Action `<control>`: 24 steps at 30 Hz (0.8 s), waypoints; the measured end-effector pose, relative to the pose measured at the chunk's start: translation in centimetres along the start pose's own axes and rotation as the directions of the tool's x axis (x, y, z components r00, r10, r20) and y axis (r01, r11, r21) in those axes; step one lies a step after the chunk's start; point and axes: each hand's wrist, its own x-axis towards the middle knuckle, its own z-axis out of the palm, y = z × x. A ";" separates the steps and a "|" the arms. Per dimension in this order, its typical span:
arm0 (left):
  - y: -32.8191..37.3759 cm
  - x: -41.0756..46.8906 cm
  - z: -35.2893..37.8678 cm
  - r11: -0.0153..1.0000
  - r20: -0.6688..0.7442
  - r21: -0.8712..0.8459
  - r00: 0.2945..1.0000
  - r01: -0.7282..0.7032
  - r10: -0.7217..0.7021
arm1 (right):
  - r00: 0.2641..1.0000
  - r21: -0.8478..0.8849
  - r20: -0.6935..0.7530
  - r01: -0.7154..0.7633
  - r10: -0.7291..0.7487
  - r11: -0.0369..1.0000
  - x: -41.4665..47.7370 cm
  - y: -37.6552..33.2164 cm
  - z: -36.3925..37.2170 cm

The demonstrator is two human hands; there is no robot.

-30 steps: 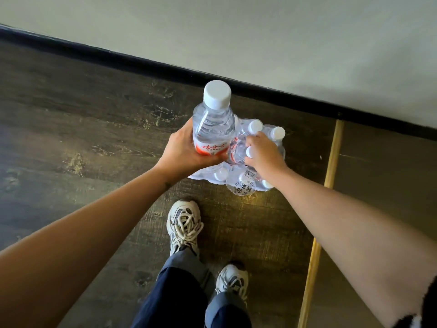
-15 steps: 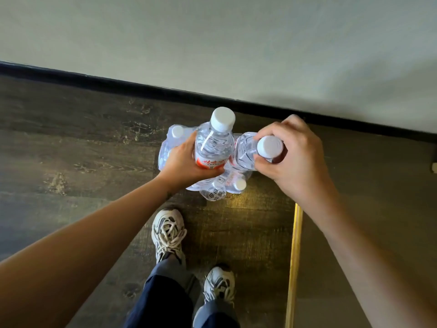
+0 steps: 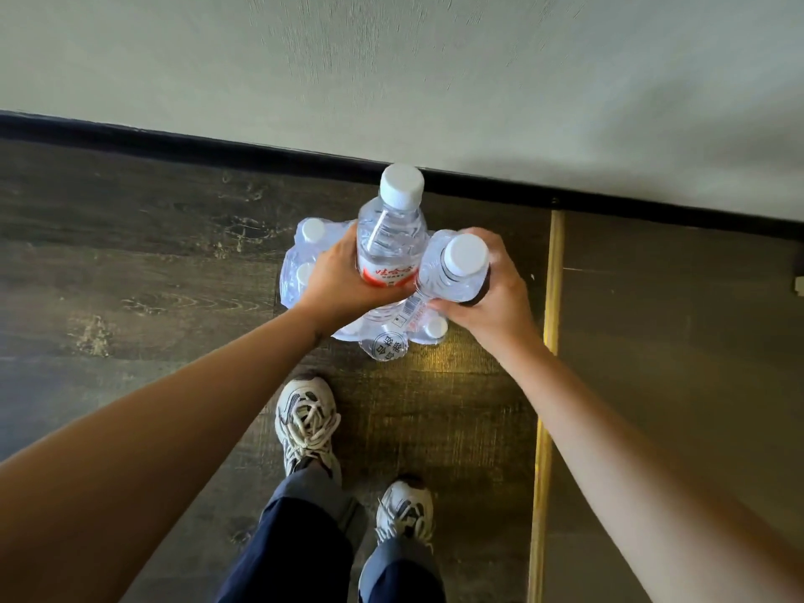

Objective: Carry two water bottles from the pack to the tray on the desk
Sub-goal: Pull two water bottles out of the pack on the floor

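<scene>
Bottles are now both in hand: the left hand (image 3: 335, 278) wraps the red-labelled bottle (image 3: 390, 237), and the right hand (image 3: 487, 293), which half a second ago pinched only a cap, now closes round the second bottle (image 3: 452, 272), lifted above the pack (image 3: 304, 258) on the floor (image 3: 130, 276). Judging by this, pickup is done; the carry to the desk remains.
</scene>
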 end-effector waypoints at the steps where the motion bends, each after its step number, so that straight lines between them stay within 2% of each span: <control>1: 0.0 0.0 -0.1 1.000 0.013 -0.005 1.000 -0.001 0.001 | 0.999 0.039 0.019 -0.049 0.048 0.998 0.0 1.1 0.7; 3: -0.1 0.1 -0.2 1.000 0.034 -0.011 0.999 -0.009 0.009 | 0.986 0.089 0.061 -0.162 0.157 0.983 0.4 2.7 1.5; 5: -0.1 0.2 -0.2 1.000 0.044 -0.023 0.999 -0.003 0.004 | 0.975 0.090 0.100 -0.209 0.200 0.974 1.2 3.6 1.9; 13: 1.1 -0.6 -3.3 0.993 -0.088 -0.117 0.996 0.004 -0.014 | 0.988 0.089 0.089 -0.133 0.125 0.987 2.1 0.6 1.7; 20: 5.4 -6.4 -10.3 0.985 -0.233 -0.169 0.973 -0.038 -0.002 | 0.986 0.124 0.160 -0.056 0.036 0.991 1.5 -9.2 0.4; 24: 9.5 -13.0 -15.8 0.976 -0.334 -0.199 0.942 -0.091 0.020 | 0.951 0.078 0.281 0.110 -0.128 0.991 -0.4 -18.1 -1.2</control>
